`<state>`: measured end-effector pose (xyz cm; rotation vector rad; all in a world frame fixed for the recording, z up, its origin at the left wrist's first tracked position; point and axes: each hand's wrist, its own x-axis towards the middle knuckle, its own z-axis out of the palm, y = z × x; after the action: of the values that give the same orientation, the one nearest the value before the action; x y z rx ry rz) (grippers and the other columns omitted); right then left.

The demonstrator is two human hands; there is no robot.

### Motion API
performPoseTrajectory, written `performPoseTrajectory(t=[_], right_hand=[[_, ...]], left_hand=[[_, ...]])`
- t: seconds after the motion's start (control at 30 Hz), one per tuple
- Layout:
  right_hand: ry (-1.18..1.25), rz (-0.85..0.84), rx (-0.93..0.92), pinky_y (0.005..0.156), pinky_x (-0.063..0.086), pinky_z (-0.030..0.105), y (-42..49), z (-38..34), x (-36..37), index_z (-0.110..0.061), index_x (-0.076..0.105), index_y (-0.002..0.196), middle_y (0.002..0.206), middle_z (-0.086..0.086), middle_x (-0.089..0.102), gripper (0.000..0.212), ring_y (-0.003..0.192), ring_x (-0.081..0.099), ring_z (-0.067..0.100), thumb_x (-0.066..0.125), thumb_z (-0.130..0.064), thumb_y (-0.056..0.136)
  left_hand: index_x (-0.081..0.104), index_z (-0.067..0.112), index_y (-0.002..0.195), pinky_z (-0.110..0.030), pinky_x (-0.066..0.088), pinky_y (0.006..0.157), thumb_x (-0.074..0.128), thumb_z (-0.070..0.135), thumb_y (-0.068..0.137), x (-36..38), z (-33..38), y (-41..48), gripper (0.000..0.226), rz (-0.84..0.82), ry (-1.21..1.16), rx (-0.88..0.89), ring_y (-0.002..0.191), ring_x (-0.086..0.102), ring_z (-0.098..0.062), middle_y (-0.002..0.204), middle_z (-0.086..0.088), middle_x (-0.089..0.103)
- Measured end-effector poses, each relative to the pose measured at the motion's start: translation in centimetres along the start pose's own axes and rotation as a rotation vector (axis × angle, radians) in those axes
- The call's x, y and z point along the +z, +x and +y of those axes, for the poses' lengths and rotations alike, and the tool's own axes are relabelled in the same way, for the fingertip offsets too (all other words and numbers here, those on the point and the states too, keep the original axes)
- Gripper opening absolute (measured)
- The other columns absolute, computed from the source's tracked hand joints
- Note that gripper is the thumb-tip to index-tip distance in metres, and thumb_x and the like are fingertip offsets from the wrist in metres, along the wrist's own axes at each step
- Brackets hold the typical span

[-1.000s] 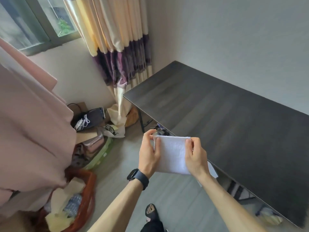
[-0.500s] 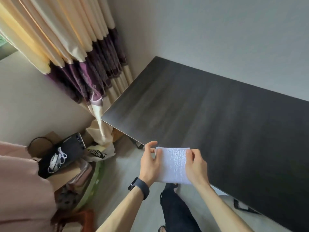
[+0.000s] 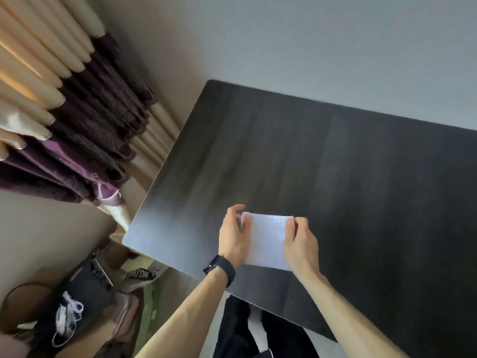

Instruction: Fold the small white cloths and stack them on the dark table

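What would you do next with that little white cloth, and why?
Probably lower it flat onto the table. The cloth already looks folded into a neat rectangle, pinched at its sides by the left hand and right hand, over the tabletop. No stack shows yet, so this piece would likely start it.

A folded cloth (image 3: 265, 241) sits between the left hand (image 3: 233, 235) and right hand (image 3: 300, 244), over the table's (image 3: 335, 164) near left part. A curtain (image 3: 77, 120) hangs left of the table (clutter (image 3: 77, 303) lies below it).
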<state>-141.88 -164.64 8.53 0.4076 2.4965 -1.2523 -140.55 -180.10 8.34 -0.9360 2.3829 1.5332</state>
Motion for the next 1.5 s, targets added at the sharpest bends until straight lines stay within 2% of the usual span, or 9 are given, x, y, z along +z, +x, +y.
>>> performPoseTrajectory(t=[0.2,0.43,0.67,0.77,0.9,1.0,1.13,1.3,1.5], right_hand=[[-0.134,0.097,0.061,0.077,0.051,0.042,6.4,-0.7,4.0,-0.019,0.048,0.106,0.093,-0.004,0.062,0.030,0.081,0.056,0.023,0.026,-0.039,0.105],[-0.283,0.131,0.095,0.075,0.048,0.043,10.7,-1.0,8.1,-0.020,0.047,0.113,0.110,-0.003,0.065,0.034,0.089,0.062,0.038,0.022,-0.041,0.104],[-0.519,0.262,0.101,0.053,0.032,0.029,11.6,-1.1,9.5,-0.015,0.056,0.102,0.079,-0.001,0.064,0.032,0.064,0.063,0.032,0.036,-0.040,0.102],[-0.530,0.276,0.142,0.053,0.042,0.030,11.7,-1.2,9.8,-0.017,0.051,0.098,0.081,-0.002,0.062,0.033,0.065,0.063,0.030,0.035,-0.045,0.100],[-0.467,0.394,0.116,0.056,0.042,0.032,10.8,-0.6,9.6,-0.019,0.052,0.108,0.099,-0.002,0.055,0.026,0.085,0.057,0.023,0.045,-0.042,0.098],[-0.541,0.411,-0.143,0.077,0.048,0.037,8.9,0.2,10.8,-0.014,0.056,0.124,0.125,0.006,0.057,0.034,0.109,0.055,0.028,0.049,-0.031,0.096],[-0.685,0.221,-0.180,0.115,0.026,0.049,8.6,1.6,12.4,-0.014,0.025,0.156,0.164,0.005,0.020,0.057,0.150,0.020,0.024,0.028,-0.036,0.102],[-0.758,0.130,-0.152,0.120,0.015,0.055,9.4,3.2,12.3,-0.013,0.011,0.158,0.166,0.003,0.009,0.062,0.153,0.007,0.021,0.011,-0.043,0.103],[-0.760,0.140,-0.146,0.122,0.011,0.054,9.6,3.3,12.2,-0.015,0.011,0.158,0.166,0.001,0.008,0.066,0.153,0.005,0.020,0.025,-0.045,0.102]], left_hand=[[0.044,0.042,0.127,-0.026,0.039,0.084,0.042,0.034,0.102,1.1,0.1,8.2,0.027,-0.098,0.153,0.083,0.101,0.053,-0.002,0.117,0.018,0.050],[0.034,0.041,0.136,-0.042,0.047,0.087,0.033,0.030,0.103,2.1,-1.3,14.9,0.034,-0.158,0.456,0.220,0.094,0.058,-0.028,0.131,0.012,0.044],[0.025,0.032,0.149,-0.034,0.041,0.061,0.036,0.030,0.103,1.8,-1.4,16.6,0.047,-0.128,0.894,0.290,0.086,0.065,-0.030,0.140,0.004,0.037],[0.036,0.026,0.145,-0.032,0.044,0.056,0.041,0.043,0.099,1.6,-1.5,16.8,0.049,-0.045,0.916,0.331,0.089,0.065,-0.027,0.134,0.001,0.045],[0.054,0.016,0.135,-0.043,0.050,0.081,0.048,0.040,0.092,0.0,-3.3,17.1,0.050,0.028,0.913,0.703,0.108,0.058,-0.030,0.136,-0.009,0.054],[0.047,0.014,0.145,-0.050,0.035,0.110,0.053,0.038,0.094,-0.8,-5.2,17.0,0.057,-0.127,0.922,0.974,0.141,0.039,-0.028,0.156,-0.007,0.037],[0.024,0.019,0.157,-0.051,0.016,0.120,0.038,0.050,0.099,-0.5,-6.5,17.8,0.067,-0.253,0.990,0.892,0.152,0.013,-0.019,0.166,0.002,0.012],[0.009,0.026,0.159,-0.053,0.007,0.122,0.030,0.059,0.099,-0.5,-7.2,18.6,0.071,-0.297,1.044,0.833,0.153,0.002,-0.016,0.166,0.008,0.001],[0.005,0.026,0.159,-0.052,0.006,0.123,0.027,0.061,0.099,-0.6,-7.0,18.5,0.073,-0.297,1.028,0.820,0.153,0.000,-0.015,0.166,0.009,0.000]])
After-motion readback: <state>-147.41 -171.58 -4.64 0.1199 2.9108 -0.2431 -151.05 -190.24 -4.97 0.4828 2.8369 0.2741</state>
